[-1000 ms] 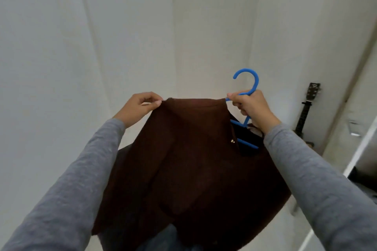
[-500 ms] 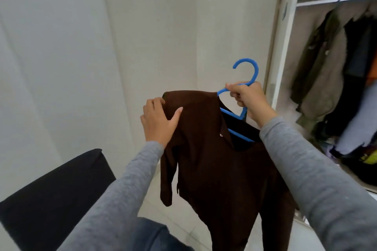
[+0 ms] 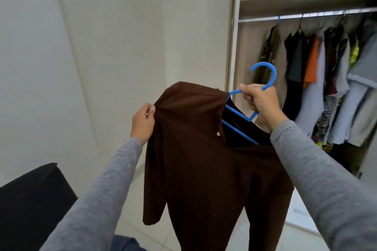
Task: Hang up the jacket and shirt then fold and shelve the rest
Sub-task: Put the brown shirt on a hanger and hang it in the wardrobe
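**Q:** Which article was held, and where?

**A:** A dark brown garment (image 3: 193,159), draped on a blue plastic hanger (image 3: 274,76), hung between the two hands and fell well below them. The left hand (image 3: 142,122) pinched its shoulder edge. The right hand (image 3: 259,101) gripped the hanger's neck.

**Q:** How was the hanger posed?

**A:** Tilted. Its open hook rose just above the right hand, and its blue bars slanted down beneath that hand inside the open neckline, against a black lining (image 3: 234,120). A small pale button (image 3: 218,133) sat just beside the neckline. One sleeve (image 3: 153,199) dangled below the left hand.
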### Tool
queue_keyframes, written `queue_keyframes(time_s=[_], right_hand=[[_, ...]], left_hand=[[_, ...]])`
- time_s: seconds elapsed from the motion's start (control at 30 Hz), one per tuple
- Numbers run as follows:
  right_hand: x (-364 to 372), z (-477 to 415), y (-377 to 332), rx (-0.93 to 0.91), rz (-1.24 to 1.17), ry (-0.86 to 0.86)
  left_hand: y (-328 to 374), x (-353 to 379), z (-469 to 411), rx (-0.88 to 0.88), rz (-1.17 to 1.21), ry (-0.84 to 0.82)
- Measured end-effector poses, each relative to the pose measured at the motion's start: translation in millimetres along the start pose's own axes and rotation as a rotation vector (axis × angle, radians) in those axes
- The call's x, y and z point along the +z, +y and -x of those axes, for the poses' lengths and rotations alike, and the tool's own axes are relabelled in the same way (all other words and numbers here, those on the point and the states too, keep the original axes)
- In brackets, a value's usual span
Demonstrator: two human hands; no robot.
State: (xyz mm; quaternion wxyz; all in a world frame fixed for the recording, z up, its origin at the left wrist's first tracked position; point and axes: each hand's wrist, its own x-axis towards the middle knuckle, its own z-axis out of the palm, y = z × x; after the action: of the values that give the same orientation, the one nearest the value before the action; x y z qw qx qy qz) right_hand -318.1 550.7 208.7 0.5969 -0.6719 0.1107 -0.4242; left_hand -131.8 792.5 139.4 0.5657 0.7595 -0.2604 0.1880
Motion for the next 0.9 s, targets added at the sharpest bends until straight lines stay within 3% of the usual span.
queue_keyframes(time_s=[0.1, 0.23, 0.37, 0.47, 0.63, 0.77, 0.9], right_hand=[[-16, 4, 7, -0.016, 0.157, -0.057], [-34, 7, 15, 0.036, 0.185, -0.15], [-40, 6, 8, 0.063, 0.075, -0.166], [-36, 3, 4, 0.107, -0.009, -0.158], [-20, -1, 10, 0.123, 0.103, -0.187], [-5, 0, 12, 0.142, 0.137, -0.205], [-4, 3, 11, 0.148, 0.158, -0.218]], left_hand=[[15, -5, -14, 0.071, 0.005, 0.018], [10, -18, -33, -0.004, 0.07, 0.002], [-2, -24, -27, -0.121, 0.138, -0.261], [-13, -19, -24, -0.154, 0.004, -0.427], [9, -1, -13, 0.078, -0.04, -0.304], [31, 21, 0, 0.215, -0.233, -0.609], [46, 39, 4, 0.301, -0.406, -0.688]])
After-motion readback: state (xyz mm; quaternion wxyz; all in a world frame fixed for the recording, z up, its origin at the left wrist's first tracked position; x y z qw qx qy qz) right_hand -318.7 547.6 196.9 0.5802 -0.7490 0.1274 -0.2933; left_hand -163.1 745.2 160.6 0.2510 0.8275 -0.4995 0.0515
